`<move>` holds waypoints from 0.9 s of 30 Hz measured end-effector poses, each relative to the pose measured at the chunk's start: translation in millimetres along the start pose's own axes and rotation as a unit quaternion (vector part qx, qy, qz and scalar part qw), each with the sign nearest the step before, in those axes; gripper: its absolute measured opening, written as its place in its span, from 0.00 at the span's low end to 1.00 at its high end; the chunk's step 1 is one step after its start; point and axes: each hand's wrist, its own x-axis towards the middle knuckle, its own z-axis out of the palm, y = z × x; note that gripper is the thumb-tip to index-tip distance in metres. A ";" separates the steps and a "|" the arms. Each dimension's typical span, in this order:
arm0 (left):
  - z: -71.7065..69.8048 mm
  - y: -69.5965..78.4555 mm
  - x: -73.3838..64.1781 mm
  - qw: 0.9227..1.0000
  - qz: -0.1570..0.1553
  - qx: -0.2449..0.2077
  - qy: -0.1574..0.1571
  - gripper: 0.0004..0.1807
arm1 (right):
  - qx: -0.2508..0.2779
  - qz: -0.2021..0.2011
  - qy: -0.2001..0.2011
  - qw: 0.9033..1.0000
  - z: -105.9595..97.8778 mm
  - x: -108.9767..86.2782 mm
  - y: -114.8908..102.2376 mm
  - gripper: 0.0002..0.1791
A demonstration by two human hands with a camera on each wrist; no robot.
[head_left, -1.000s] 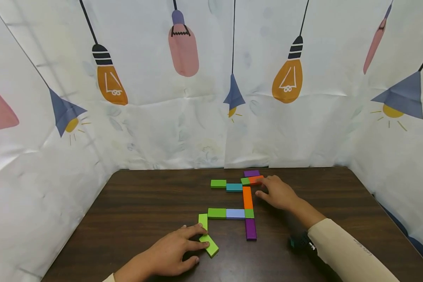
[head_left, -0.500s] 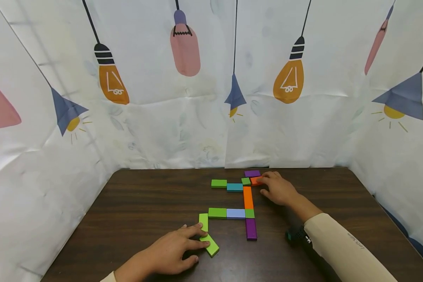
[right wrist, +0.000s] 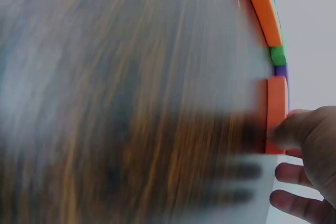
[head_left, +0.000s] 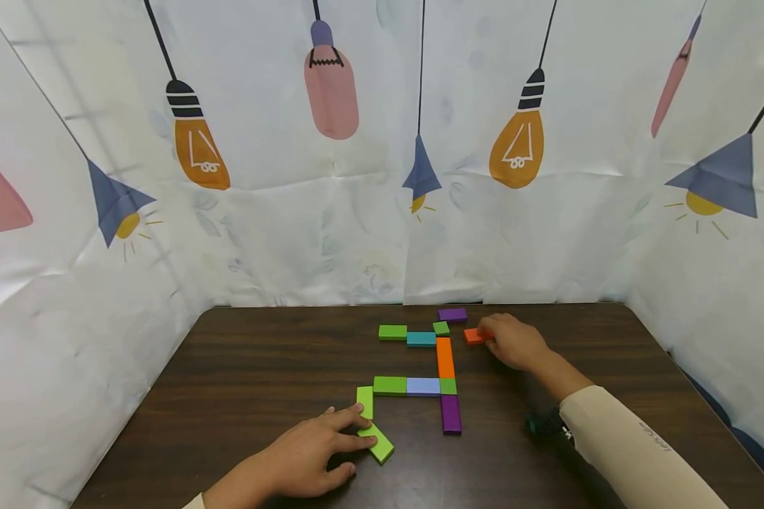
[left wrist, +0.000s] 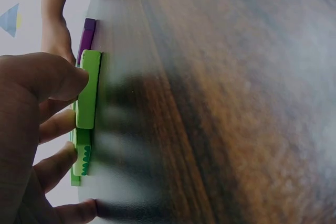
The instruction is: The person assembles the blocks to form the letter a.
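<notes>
My right hand (head_left: 516, 343) pinches a red-orange block (head_left: 473, 336) between thumb and fingertips, right of the other blocks near the table's back. In the right wrist view the thumb lies against the near side of the red-orange block (right wrist: 276, 103), low over the wood. My left hand (head_left: 312, 452) has its fingers spread, two fingertips resting on two light green blocks: an upper one (head_left: 365, 396) and a lower slanted one (head_left: 383, 451). The left thumb sits on the table side. A small green block (head_left: 441, 329) lies slightly turned between a purple block (head_left: 453, 314) and a teal block (head_left: 421, 340).
A green block (head_left: 392, 332) adjoins the teal one. An upright orange block (head_left: 445, 358) leads down to a small green square (head_left: 448, 387), with a purple block (head_left: 450, 417) below. Left of the square lie a lavender block (head_left: 423, 386) and a green block (head_left: 390, 385). Printed cloth (head_left: 331, 240) surrounds the table.
My right hand has drawn the red-orange block away from the small green block, rightward and slightly nearer. The small green block has turned a little. My left hand stays in place.
</notes>
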 end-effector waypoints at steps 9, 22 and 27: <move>-0.7 0.7 -0.4 1.000 0.001 0.007 -0.002 0.28 | -0.003 0.010 -0.018 1.000 -6.3 -12.5 4.9 0.13; -0.1 1.8 -0.8 1.000 -0.002 0.019 0.004 0.29 | 0.038 -0.050 0.046 0.997 -12.6 -35.7 -24.7 0.16; 0.5 1.0 -0.7 1.000 -0.003 0.027 0.003 0.30 | 0.037 -0.075 0.054 0.995 -11.4 -40.2 -34.0 0.16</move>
